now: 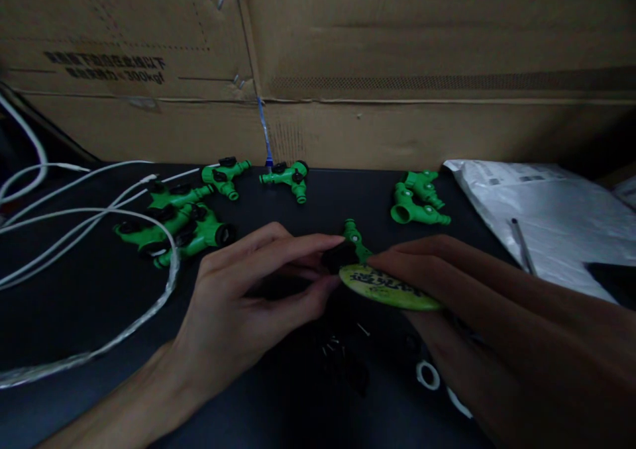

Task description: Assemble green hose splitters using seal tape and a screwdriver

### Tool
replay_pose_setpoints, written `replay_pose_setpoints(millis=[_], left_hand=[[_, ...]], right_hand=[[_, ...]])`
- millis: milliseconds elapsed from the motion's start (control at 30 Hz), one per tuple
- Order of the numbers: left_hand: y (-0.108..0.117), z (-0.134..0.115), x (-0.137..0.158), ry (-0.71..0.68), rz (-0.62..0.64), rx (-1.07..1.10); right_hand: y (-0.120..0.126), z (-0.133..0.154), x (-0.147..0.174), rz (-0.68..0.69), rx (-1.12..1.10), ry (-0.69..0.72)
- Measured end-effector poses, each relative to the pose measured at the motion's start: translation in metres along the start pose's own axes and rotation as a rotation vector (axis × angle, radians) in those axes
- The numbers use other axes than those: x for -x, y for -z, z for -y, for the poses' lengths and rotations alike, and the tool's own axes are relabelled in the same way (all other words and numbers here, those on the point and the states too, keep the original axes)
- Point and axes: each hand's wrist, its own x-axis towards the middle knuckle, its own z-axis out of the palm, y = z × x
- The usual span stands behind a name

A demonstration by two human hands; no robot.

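My left hand (258, 297) pinches a small black part (340, 255) between thumb and fingertips. My right hand (477, 316) is closed around a flat, oval, yellow-green piece (387, 287) with dark markings, its near end touching or almost touching the black part. Just behind the fingertips shows a green branched hose connector (354, 237); whether a hand touches it I cannot tell. Below the hands lie small shiny pins (334, 348) among dark bits. A white ring (428, 375) sits close to my right hand, which partly covers another white piece (460, 402).
Several green connectors with black valves (196, 227) lie at the left, another (285, 176) at the back. Valveless green connectors (420, 200) are at the back right. White cables (169, 283) loop across the left. A white plastic package (541, 217) with a pen (523, 244) lies right. A cardboard box (348, 131) stands behind.
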Motion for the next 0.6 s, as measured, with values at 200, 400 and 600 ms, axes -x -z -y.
replay_pose_setpoints(millis=[200, 400, 600], left_hand=[[-0.0024, -0.0001, -0.0004, 0.027, -0.017, -0.023], [-0.0012, 0.0001, 0.0005, 0.059, -0.027, -0.028], [-0.0028, -0.0002, 0.0016, 0.066, -0.051, -0.054]], right_hand=[[0.0069, 0.0059, -0.0060, 0.073, 0.073, 0.049], [0.0047, 0.0070, -0.0020, 0.054, 0.028, 0.025], [0.0036, 0.0103, -0.0004, 0.044, 0.018, 0.023]])
